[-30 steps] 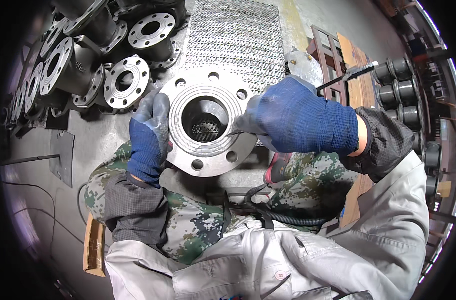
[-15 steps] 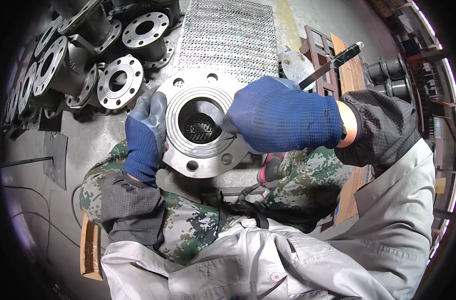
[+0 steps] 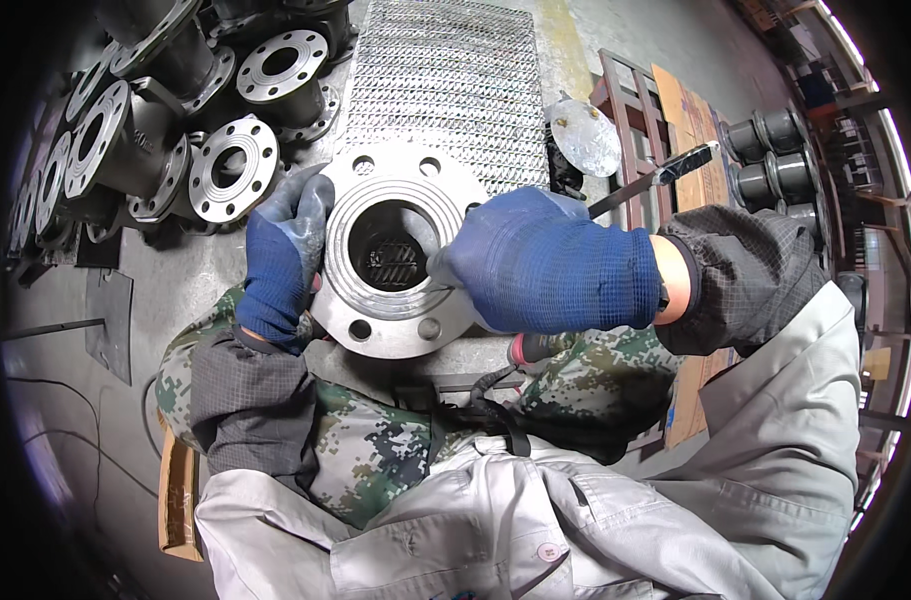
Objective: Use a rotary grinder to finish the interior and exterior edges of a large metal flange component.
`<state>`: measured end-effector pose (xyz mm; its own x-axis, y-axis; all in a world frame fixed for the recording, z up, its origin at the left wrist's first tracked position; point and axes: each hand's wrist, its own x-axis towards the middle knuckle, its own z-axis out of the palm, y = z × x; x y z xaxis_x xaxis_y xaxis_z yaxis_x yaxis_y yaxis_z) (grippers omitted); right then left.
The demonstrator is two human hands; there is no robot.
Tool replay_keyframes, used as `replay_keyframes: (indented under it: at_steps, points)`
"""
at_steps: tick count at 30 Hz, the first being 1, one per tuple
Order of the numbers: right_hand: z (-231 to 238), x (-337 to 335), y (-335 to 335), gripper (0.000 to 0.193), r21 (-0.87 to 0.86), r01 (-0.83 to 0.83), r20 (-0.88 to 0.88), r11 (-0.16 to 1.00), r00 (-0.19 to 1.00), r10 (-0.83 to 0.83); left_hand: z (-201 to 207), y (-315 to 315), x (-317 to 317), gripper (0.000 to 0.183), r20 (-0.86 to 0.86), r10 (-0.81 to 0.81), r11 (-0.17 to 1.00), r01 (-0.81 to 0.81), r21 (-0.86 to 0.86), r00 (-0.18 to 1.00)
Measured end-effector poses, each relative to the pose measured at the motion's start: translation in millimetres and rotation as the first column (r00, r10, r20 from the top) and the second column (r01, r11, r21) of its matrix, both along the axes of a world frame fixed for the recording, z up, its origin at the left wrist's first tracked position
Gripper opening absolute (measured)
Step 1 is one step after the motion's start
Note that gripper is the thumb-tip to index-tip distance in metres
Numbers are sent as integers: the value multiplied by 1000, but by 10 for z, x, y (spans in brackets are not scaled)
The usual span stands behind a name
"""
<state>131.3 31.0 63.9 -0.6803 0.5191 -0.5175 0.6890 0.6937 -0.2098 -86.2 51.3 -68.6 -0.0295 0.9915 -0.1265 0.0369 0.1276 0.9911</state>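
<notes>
A round metal pipe fitting with a pale, bolt-holed flange (image 3: 395,338) faces up in front of me, between my knees. Its dark bore holds a ridged surface deep inside. My left hand (image 3: 281,258), in a blue coated glove, is closed around the flange's left rim. At the right of the bore, my right hand (image 3: 555,262), gloved alike, grips a long, narrow metal hand tool (image 3: 663,178). The tool's dark-wrapped end sticks out up to the right past the wrist. Its other end is hidden by the hand, whose fingertips lie at the bore's edge.
Several similar flanged fittings (image 3: 233,170) crowd the floor at the left. A textured metal plate (image 3: 445,85) lies beyond the flange. Further right are a round pale disc (image 3: 585,138), a brown slatted frame (image 3: 630,105), cardboard (image 3: 690,110) and dark fittings (image 3: 775,160).
My right hand and the tool have moved a little down and left against the flange; the tool's wrapped end sits lower. My left hand keeps its hold. The whole view has shifted slightly.
</notes>
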Motion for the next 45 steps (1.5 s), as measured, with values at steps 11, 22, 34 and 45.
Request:
replay_keyframes:
  at_steps: [11,22,34,45]
  points:
    - [24,38,0,39,133,-76,-69,988,994,86,4,23,-17,41,96,-82,996,84,-23,992]
    - [-267,179,-61,24,-53,225,-497,973,839,-221,37,240,-30,41,65,-214,975,217,-43,975]
    - [-837,653,-211,40,-649,395,-627,650,208,-751,79,-90,-176,32,-392,49,926,106,362,918]
    - [-998,793,-299,41,-596,177,-784,784,83,-615,709,-1491,459,37,-778,-208,750,607,262,593]
